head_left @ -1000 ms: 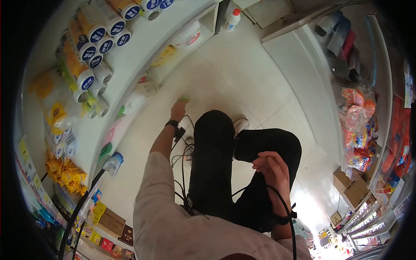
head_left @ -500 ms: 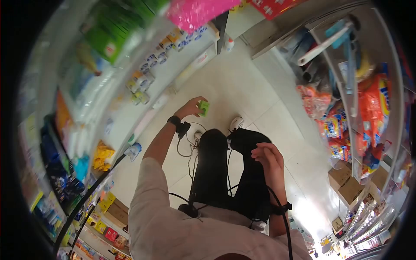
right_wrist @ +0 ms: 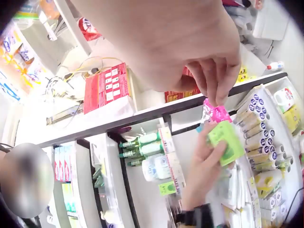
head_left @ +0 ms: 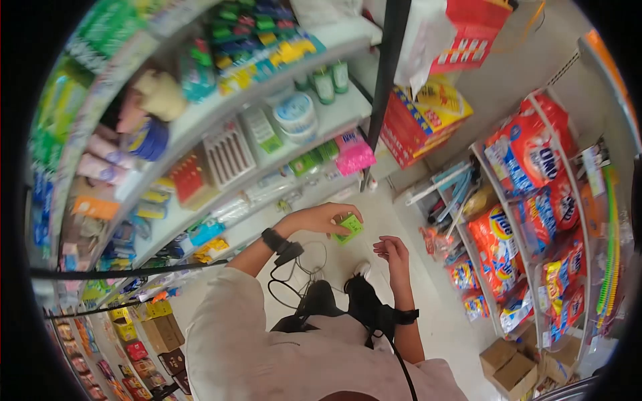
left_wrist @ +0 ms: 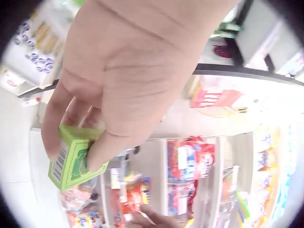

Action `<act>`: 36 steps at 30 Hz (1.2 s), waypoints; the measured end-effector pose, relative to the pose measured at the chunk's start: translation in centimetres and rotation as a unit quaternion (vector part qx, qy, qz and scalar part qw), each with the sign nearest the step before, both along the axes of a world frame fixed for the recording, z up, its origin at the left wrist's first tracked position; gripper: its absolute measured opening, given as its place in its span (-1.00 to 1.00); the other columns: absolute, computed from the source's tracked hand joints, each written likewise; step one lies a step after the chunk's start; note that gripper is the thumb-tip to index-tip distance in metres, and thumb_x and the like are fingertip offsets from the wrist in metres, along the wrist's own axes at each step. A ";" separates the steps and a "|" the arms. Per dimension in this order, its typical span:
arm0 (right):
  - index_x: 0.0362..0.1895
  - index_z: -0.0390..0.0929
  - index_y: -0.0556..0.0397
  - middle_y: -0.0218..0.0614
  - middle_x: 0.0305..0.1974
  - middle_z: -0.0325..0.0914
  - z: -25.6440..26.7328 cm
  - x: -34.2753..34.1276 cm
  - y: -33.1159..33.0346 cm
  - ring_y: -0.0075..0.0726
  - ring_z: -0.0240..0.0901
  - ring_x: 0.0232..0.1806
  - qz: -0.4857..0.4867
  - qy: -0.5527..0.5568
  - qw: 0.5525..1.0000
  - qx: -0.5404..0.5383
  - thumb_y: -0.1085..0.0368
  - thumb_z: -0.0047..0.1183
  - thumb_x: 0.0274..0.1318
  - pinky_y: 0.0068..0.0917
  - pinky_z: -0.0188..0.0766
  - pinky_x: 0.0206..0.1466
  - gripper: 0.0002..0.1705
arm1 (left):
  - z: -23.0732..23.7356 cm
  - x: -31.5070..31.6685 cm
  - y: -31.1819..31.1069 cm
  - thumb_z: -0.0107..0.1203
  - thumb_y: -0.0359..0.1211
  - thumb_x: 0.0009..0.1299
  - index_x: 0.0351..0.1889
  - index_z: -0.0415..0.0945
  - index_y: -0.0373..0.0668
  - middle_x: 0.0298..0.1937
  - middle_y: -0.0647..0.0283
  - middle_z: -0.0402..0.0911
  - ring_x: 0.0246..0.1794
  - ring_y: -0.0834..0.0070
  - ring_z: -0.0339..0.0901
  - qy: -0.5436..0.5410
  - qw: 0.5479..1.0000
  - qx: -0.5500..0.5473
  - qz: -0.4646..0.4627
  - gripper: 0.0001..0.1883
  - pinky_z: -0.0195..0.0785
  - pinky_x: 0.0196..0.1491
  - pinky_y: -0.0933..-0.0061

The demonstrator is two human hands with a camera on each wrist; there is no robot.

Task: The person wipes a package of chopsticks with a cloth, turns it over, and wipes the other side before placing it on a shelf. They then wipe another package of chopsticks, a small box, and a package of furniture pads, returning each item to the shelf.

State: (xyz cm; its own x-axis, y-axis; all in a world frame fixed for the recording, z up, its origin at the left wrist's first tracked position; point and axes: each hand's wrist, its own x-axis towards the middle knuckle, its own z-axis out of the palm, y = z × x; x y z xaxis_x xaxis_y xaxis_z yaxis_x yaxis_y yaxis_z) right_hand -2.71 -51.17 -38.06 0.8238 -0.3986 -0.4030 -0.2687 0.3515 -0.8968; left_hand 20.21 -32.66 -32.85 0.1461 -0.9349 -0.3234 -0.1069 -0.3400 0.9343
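Observation:
My left hand [head_left: 311,219] grips a small light-green box [head_left: 349,229] between thumb and fingers, out in front of my body. The left wrist view shows the thumb across the box's printed face and a barcode [left_wrist: 60,162] on one end. To the right of the box, and apart from it, hovers my right hand [head_left: 396,259], holding nothing, its fingers loosely bent. In the right wrist view that hand [right_wrist: 190,52] hangs above the green box [right_wrist: 228,142] in the picture.
Shelves on the left carry a white tub [head_left: 295,115], green bottles [head_left: 324,85] and a pink packet [head_left: 354,154]. To the right, a rack holds orange-red detergent bags [head_left: 495,250], with cardboard boxes [head_left: 509,367] below. A red carton [head_left: 409,127] stands at the far end. Cables [head_left: 294,274] hang by the left wrist.
The left hand has risen from near the floor with the green box in its grip. The right hand has lifted away from the leg. The view has tilted up toward the shelves.

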 end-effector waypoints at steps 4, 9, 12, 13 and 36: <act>0.06 0.58 0.11 -0.23 -0.16 0.70 3.3 3.2 0.3 -0.36 0.63 -0.12 0.066 -0.041 0.997 -0.001 0.12 -0.05 0.49 -0.43 0.52 0.03 -0.65 | 13.7 -3.2 4.1 0.25 -0.38 0.47 0.36 0.39 -0.09 0.13 0.27 0.63 0.07 0.56 0.57 -0.017 0.978 -0.073 0.194 -0.49 0.56 -0.06 0.51; 0.09 0.56 0.12 -0.22 -0.16 0.69 8.6 7.2 3.8 -0.35 0.64 -0.12 0.185 -0.122 0.975 -0.024 0.10 -0.02 0.49 -0.44 0.51 0.04 -0.63 | 16.1 -5.6 11.9 0.32 -0.40 0.43 0.28 0.35 -0.28 0.03 0.16 0.71 -0.02 0.55 0.64 -0.018 0.894 -0.089 0.439 -0.48 0.58 -0.17 0.50; 0.16 0.52 0.14 -0.16 -0.12 0.69 11.2 9.0 6.9 -0.29 0.65 -0.06 0.246 -0.146 0.957 -0.051 0.25 0.09 0.41 -0.40 0.53 0.05 -0.66 | 17.0 -7.8 15.0 0.31 -0.46 0.43 0.22 0.41 -0.25 -0.03 0.24 0.74 -0.09 0.60 0.65 -0.044 0.844 -0.094 0.526 -0.56 0.52 -0.13 0.54; 0.20 0.51 0.14 -0.15 -0.06 0.66 12.8 9.6 8.4 -0.27 0.64 -0.03 0.246 -0.193 0.943 -0.110 0.28 0.12 0.39 -0.39 0.53 0.06 -0.63 | 17.1 -8.2 16.1 0.31 -0.46 0.43 0.21 0.42 -0.25 -0.04 0.23 0.74 -0.09 0.60 0.65 -0.039 0.838 -0.111 0.533 -0.56 0.52 -0.13 0.54; 0.17 0.61 0.16 -0.34 0.00 0.56 18.3 17.8 25.5 -0.57 0.56 -0.15 0.335 -0.227 0.880 -0.249 0.51 0.26 0.24 -0.56 0.52 -0.04 -0.60 | 12.5 -4.6 29.1 0.28 -0.37 0.45 0.22 0.50 -0.29 -0.18 0.19 0.67 -0.22 0.50 0.65 -0.162 0.851 -0.121 0.485 -0.58 0.53 -0.16 0.45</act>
